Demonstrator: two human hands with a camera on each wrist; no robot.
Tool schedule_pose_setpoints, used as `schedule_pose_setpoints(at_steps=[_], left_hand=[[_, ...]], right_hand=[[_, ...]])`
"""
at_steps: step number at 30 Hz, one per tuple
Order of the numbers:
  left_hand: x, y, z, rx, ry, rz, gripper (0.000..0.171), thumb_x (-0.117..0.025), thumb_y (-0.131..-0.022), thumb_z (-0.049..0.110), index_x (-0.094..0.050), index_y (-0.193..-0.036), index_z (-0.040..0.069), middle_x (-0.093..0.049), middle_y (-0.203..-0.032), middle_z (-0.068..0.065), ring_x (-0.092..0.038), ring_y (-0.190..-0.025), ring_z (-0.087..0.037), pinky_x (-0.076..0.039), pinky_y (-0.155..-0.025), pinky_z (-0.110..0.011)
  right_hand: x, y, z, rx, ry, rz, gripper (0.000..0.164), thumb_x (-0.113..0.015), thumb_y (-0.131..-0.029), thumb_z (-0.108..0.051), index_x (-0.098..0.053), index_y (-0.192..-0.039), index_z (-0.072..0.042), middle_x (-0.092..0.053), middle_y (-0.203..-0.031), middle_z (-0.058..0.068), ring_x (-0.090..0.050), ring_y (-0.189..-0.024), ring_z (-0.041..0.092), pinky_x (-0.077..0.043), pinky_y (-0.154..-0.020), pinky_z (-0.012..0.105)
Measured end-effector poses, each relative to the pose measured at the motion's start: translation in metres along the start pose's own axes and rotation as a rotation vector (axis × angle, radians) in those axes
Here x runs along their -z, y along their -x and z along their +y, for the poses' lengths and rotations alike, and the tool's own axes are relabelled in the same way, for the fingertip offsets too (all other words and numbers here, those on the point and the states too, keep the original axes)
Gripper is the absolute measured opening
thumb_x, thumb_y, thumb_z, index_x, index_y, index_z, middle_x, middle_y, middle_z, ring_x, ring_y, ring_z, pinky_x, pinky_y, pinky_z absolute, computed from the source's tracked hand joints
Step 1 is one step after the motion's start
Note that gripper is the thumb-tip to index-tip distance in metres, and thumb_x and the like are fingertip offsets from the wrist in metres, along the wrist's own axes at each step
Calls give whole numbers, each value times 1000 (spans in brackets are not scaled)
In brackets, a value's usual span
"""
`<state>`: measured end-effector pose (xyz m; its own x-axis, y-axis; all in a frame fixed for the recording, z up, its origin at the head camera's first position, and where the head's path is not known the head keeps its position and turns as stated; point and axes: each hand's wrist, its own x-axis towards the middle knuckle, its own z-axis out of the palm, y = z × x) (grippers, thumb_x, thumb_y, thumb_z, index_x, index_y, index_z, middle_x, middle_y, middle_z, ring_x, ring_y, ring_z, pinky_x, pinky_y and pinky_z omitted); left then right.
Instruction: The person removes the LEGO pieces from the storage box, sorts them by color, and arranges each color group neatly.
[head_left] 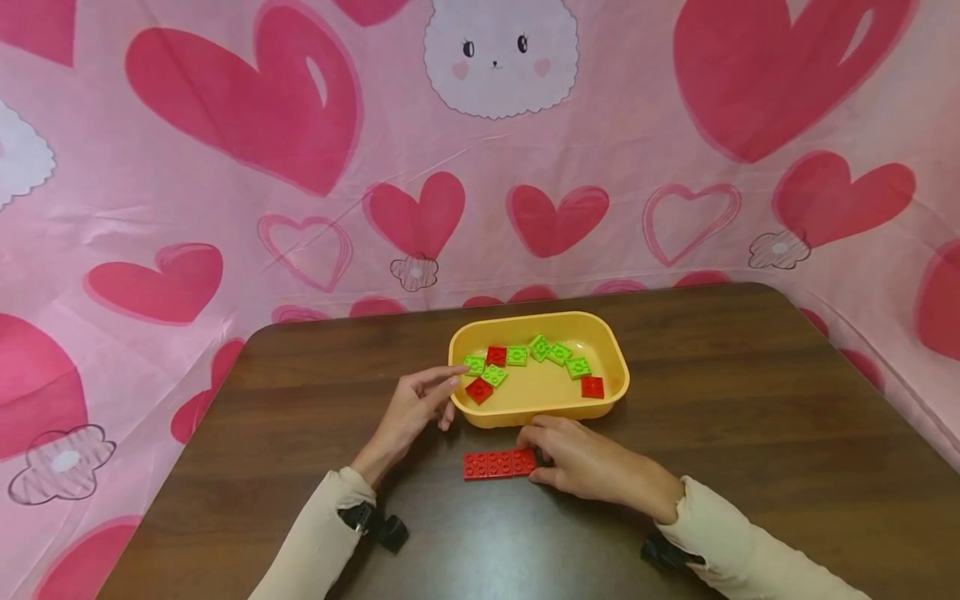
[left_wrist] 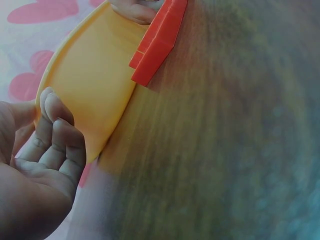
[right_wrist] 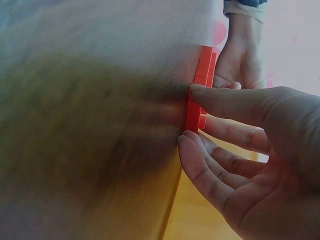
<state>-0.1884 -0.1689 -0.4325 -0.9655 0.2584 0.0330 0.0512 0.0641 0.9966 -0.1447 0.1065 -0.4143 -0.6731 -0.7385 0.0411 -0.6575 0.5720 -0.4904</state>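
A row of three joined red bricks (head_left: 498, 463) (left_wrist: 157, 42) (right_wrist: 192, 112) lies flat on the table just in front of a yellow tray (head_left: 615, 367) (left_wrist: 90, 85) (right_wrist: 195, 215). My right hand (head_left: 534, 454) pinches the row's right end between thumb (right_wrist: 225, 100) and forefinger. My left hand (head_left: 448, 400) (left_wrist: 55, 135) rests against the tray's left wall with loosely bent fingers and holds nothing. Inside the tray lie several green bricks (head_left: 558, 354) and three red bricks (head_left: 592, 387).
The dark wooden table (head_left: 750, 400) stretches wide to the right and left of the tray. A pink cloth with hearts (head_left: 240, 108) hangs as a backdrop around the table's far and side edges.
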Motion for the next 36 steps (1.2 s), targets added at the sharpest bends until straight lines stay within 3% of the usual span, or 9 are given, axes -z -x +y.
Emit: schedule_pose_setpoints(at_steps=[13,22,27,32,36], left_hand=[[1,3,2,11,7,6,34,-62,-100,20,-65,-130,5,-60,-64,-8,-54,-53,-17,-52,-53,-25],[-1,1,0,-11,38,3,36,-61,-100,19,-62,-130,-2,-59,-61,-6,-53,-52,-14,-49,-50,-24],[-2,0,0,-26,36,-4,37,-60,-101,20,-62,-130,-1,-58,-61,-6,-53,-51,-14,-48,-49,-23],[-2,1,1,-32,22,-11,36,-60,-101,19,-62,-131,-1,-58,-62,-8,-53,-51,-15,-48,-50,-23],[-1,0,2,-27,-3,-5,34,-60,-101,18,-63,-130,1,-58,-62,-9,-53,-50,-16,-49,-49,-23]], right_hand=[[6,0,-2,6,-2,-8,29,-78,-87,-26,-68,-111,-14,-60,-100,-7,-55,-81,6,-51,-73,23],[30,2,5,2,-249,39,21,-75,-90,-19,-69,-107,-8,-66,-85,-10,-62,-72,4,-55,-66,23],[44,3,12,-17,-272,185,12,-75,-90,-17,-72,-101,-11,-69,-83,-7,-62,-71,7,-55,-64,25],[53,2,26,-18,-118,396,10,-77,-87,-10,-73,-95,-12,-67,-86,-6,-59,-80,10,-55,-72,32],[54,1,42,-42,-23,481,14,-78,-84,-2,-73,-96,-8,-69,-95,2,-61,-91,20,-55,-84,42]])
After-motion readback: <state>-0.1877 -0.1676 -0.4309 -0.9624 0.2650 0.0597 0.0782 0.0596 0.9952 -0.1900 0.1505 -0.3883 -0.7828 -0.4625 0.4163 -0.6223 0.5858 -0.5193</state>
